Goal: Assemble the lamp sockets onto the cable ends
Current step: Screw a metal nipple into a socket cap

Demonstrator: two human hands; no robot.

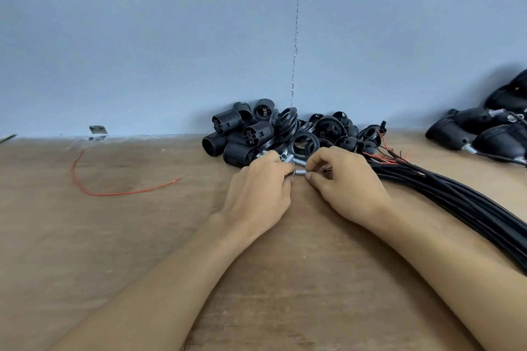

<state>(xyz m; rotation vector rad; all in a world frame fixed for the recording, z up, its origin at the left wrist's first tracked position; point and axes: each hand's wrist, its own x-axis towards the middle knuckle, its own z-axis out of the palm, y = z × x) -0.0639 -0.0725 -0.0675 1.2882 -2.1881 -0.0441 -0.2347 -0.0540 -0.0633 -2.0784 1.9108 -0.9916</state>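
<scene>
My left hand (258, 194) and my right hand (346, 182) meet at the table's middle. Between their fingertips is a small silver metal tube (300, 172); my right thumb and forefinger pinch its right end, and my left fingers pinch a dark cable end at its left. Just behind lie more silver tubes (286, 158). A heap of black threaded lamp sockets (242, 134) with rings and caps (328, 129) sits against the wall. A bundle of black cables (456, 196) with red wire ends runs off to the right.
A loose red wire (94, 188) lies on the brown table (114, 236) to the left. Assembled black sockets (484, 134) are piled at the far right. A metal bracket (97, 131) sits at the blue wall's base.
</scene>
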